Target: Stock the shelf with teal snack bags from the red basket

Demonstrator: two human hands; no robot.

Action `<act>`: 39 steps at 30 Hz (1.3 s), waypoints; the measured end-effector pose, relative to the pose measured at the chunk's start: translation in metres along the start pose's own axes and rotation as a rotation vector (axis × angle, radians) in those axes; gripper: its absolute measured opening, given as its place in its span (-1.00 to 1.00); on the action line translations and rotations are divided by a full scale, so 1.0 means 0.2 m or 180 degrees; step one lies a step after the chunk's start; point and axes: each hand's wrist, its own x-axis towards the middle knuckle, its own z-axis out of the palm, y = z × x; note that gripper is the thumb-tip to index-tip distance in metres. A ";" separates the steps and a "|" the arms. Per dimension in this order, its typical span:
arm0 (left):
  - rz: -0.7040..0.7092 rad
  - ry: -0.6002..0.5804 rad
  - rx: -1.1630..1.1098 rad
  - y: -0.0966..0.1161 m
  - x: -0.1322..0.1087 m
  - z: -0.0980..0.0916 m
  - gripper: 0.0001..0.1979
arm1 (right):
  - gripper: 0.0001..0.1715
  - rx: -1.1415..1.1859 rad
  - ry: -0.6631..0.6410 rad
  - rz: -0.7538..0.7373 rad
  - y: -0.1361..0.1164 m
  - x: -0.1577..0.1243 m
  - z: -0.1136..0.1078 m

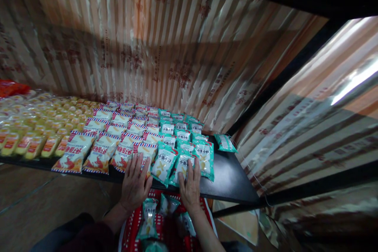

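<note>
My left hand [136, 181] lies with fingers stretched over the front of a white and orange snack bag [145, 149] with a striped top edge. Against a teal snack bag [180, 167] in the front row, my right hand [190, 184] rests with its fingers extended. Another teal bag [164, 162] sits between the two hands, and one more teal bag [205, 157] stands just right of my right hand. Rows of both kinds stretch back on the black shelf [228, 175]. Below my hands, a red basket [130, 226] holds several teal bags [148, 214].
Yellow packaged snacks [38, 141] fill the shelf's left side, with a red package [13, 88] at the far left. A lone teal bag [225, 142] lies near the right end. Corrugated sheeting [177, 47] backs the shelf, and a black frame post [274, 75] slants at right.
</note>
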 end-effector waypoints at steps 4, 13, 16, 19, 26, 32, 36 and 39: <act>0.0070 0.0007 0.0094 0.00 0.00 0.02 -0.24 | -0.30 0.0010 -0.0086 0.0076 0.01 -0.01 0.00; 0.0137 0.0064 0.0246 -0.04 -0.03 0.04 -0.23 | -0.20 -0.0115 -0.0018 0.0074 0.03 -0.05 -0.02; 0.0134 0.0044 0.0223 -0.04 -0.02 0.04 -0.24 | -0.22 -0.0152 -0.0063 0.0085 0.04 -0.05 -0.01; 0.0120 0.0061 0.0187 -0.03 -0.02 0.03 -0.25 | -0.21 -0.0155 -0.0076 0.0100 0.04 -0.06 0.00; 0.0227 0.0143 0.0117 0.02 -0.03 0.01 -0.27 | -0.17 -0.0019 -0.0107 0.0133 0.05 -0.10 -0.04; 0.0737 -0.0120 -0.0366 0.26 -0.12 -0.04 -0.39 | -0.21 0.0073 -0.0072 0.0195 0.01 -0.14 -0.09; 0.0857 -0.0415 -0.0821 0.47 -0.28 -0.02 -0.52 | -0.32 0.0304 -0.0017 0.0089 -0.04 -0.26 -0.16; 0.0631 -0.0686 -0.1074 0.58 -0.43 0.03 -0.57 | -0.36 0.0410 -0.0137 0.0088 -0.03 -0.46 -0.20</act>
